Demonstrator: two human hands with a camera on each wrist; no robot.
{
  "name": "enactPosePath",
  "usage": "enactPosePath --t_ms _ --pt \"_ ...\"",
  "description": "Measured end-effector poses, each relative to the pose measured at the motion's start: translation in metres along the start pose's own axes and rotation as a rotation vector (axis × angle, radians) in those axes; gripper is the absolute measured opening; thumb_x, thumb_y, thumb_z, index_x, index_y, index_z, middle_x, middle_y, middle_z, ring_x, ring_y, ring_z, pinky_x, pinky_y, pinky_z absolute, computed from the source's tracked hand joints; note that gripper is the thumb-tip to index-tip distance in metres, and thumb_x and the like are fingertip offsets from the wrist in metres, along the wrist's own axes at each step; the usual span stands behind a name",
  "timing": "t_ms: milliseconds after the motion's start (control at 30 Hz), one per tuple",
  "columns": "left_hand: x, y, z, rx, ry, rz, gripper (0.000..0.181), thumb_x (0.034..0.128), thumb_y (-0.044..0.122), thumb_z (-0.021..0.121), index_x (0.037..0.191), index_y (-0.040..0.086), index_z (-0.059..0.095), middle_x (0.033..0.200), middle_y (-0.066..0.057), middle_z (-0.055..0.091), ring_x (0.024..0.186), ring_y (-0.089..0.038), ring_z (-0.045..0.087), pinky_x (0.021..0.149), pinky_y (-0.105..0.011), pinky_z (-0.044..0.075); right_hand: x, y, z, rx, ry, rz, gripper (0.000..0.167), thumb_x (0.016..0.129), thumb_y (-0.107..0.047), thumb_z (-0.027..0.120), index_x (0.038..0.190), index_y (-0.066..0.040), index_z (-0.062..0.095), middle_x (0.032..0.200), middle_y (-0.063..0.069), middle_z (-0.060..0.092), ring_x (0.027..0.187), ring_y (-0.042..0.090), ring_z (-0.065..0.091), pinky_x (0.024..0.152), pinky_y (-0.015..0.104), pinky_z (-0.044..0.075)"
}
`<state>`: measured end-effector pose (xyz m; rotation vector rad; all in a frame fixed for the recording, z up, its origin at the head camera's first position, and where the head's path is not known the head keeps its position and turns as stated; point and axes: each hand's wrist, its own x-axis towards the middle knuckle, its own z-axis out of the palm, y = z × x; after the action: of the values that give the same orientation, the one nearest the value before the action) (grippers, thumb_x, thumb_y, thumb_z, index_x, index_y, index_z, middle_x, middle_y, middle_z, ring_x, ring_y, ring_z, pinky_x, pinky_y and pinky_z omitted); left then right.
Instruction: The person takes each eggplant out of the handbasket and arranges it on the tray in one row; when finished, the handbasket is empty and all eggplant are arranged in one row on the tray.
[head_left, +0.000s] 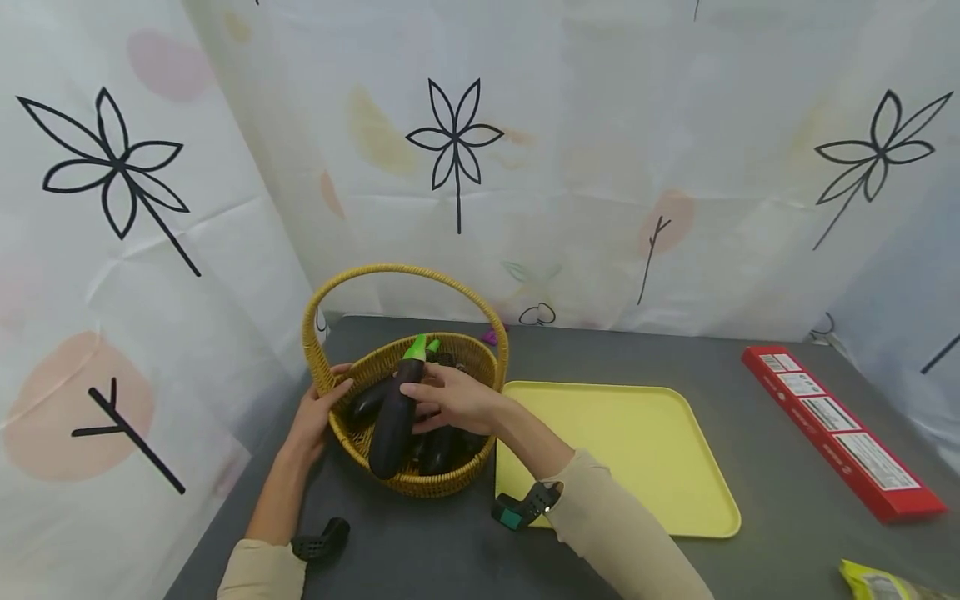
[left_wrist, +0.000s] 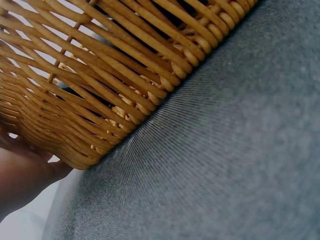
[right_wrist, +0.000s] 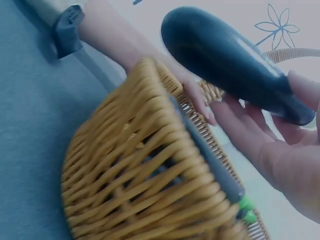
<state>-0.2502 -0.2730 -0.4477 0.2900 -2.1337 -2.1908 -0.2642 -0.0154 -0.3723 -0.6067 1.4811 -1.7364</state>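
Right hand (head_left: 457,402) has an eggplant (head_left: 392,421) up over the basket (head_left: 450,485)!

And here we are above the table (head_left: 420,554), watching two bare hands at work. Our right hand has thumb and fingers bent round the dark eggplant near its stem end, the green cap pointing up and away, the fat end hanging tilted towards us over the front of the basket. From the right wrist we catch daylight between it and the wicker rim: it's off the pile, well held!

Over on the left, our left hand (head_left: 309,417) grips the basket's rim at the foot of the tall arched handle (head_left: 405,269), fingers drawn in against the weave. Its wrist view gives us mostly woven wall and grey tabletop, with the fingertips out of sight.

Down inside the basket, we spot more dark eggplants (head_left: 438,450), one lying near the left hand and others under the right. Just beside the basket, to the right, sits a yellow tray (head_left: 622,450), our right forearm crossing its near left corner. Further right lies a long red box (head_left: 840,433), set at a slant, and a yellow packet (head_left: 885,583) pokes in at the bottom corner.
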Motion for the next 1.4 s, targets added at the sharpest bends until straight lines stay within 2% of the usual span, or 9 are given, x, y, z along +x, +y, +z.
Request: enactPosePath --t_ms 233,367,467,667,833,900,1067,1233,1400 --pt "0.0 0.0 0.0 -0.003 0.018 0.004 0.052 0.0975 0.033 0.056 0.142 0.01 0.039 0.129 -0.002 0.042 0.111 -0.016 0.042 0.093 -0.031 0.031 -0.014 0.013 -0.005 0.078 -0.05 -0.101 0.048 0.102 -0.016 0.046 0.145 -0.004 0.028 0.129 0.02 0.052 0.114 0.033 0.055 0.091 0.05 0.044" --pt "0.0 0.0 0.003 -0.022 0.017 0.01 0.052 0.0966 0.033 0.057 0.14 0.011 0.04 0.126 0.0 0.044 0.109 -0.015 0.044 0.092 -0.03 0.033 -0.024 0.016 -0.007 0.099 0.022 -0.109 0.046 0.101 -0.018 0.048 0.143 -0.007 0.03 0.128 0.021 0.052 0.112 0.033 0.057 0.089 0.053 0.044" --pt "0.001 0.0 0.004 -0.036 0.016 0.011 0.051 0.0966 0.033 0.058 0.139 0.011 0.041 0.126 0.001 0.044 0.11 -0.014 0.044 0.092 -0.029 0.033 -0.033 0.015 -0.008 0.074 0.074 -0.096 0.046 0.101 -0.019 0.049 0.142 -0.006 0.032 0.129 0.021 0.049 0.11 0.034 0.057 0.087 0.052 0.046" --pt "0.001 0.001 0.004 -0.062 0.018 0.026 0.05 0.0974 0.031 0.057 0.139 0.01 0.04 0.133 0.001 0.041 0.113 -0.014 0.042 0.094 -0.029 0.03 -0.059 0.006 -0.016 -0.01 0.093 -0.087 0.056 0.098 -0.025 0.055 0.142 0.0 0.03 0.126 0.023 0.048 0.104 0.033 0.061 0.081 0.046 0.051" --pt "0.0 0.001 0.004 -0.046 0.016 0.032 0.05 0.0981 0.03 0.055 0.141 0.009 0.039 0.134 0.0 0.041 0.115 -0.014 0.041 0.095 -0.029 0.029 -0.084 0.005 -0.035 -0.123 0.099 -0.044 0.063 0.096 -0.029 0.06 0.143 -0.001 0.029 0.128 0.023 0.043 0.104 0.029 0.059 0.078 0.046 0.051" --pt "0.0 0.0 0.003 -0.038 0.016 0.032 0.05 0.0982 0.031 0.055 0.141 0.009 0.039 0.134 -0.001 0.041 0.115 -0.014 0.041 0.095 -0.028 0.029 -0.094 0.007 -0.043 -0.154 0.077 -0.015 0.066 0.096 -0.028 0.06 0.145 -0.002 0.025 0.129 0.025 0.044 0.106 0.03 0.058 0.079 0.049 0.051" --pt "0.0 -0.004 0.002 -0.036 0.03 0.031 0.046 0.0974 0.031 0.056 0.138 0.013 0.043 0.13 0.001 0.043 0.111 -0.012 0.043 0.093 -0.026 0.031 -0.115 0.018 -0.067 -0.182 0.054 0.036 0.069 0.097 -0.028 0.058 0.147 0.004 0.021 0.13 0.027 0.041 0.105 0.03 0.056 0.079 0.049 0.05" --pt "0.0 -0.007 0.001 -0.044 0.034 0.041 0.044 0.0963 0.032 0.058 0.135 0.015 0.046 0.127 0.004 0.045 0.109 -0.01 0.045 0.091 -0.025 0.032 -0.121 0.03 -0.091 -0.17 0.155 0.069 0.069 0.098 -0.031 0.056 0.145 0.007 0.022 0.132 0.03 0.036 0.108 0.032 0.055 0.081 0.05 0.05" --pt "-0.001 -0.007 0.002 -0.046 0.03 0.046 0.045 0.097 0.032 0.057 0.136 0.014 0.045 0.123 0.006 0.046 0.105 -0.009 0.046 0.089 -0.024 0.034 -0.11 0.042 -0.104 -0.216 0.276 0.154 0.07 0.096 -0.033 0.058 0.145 0.004 0.025 0.119 0.024 0.05 0.101 0.034 0.061 0.077 0.047 0.052"
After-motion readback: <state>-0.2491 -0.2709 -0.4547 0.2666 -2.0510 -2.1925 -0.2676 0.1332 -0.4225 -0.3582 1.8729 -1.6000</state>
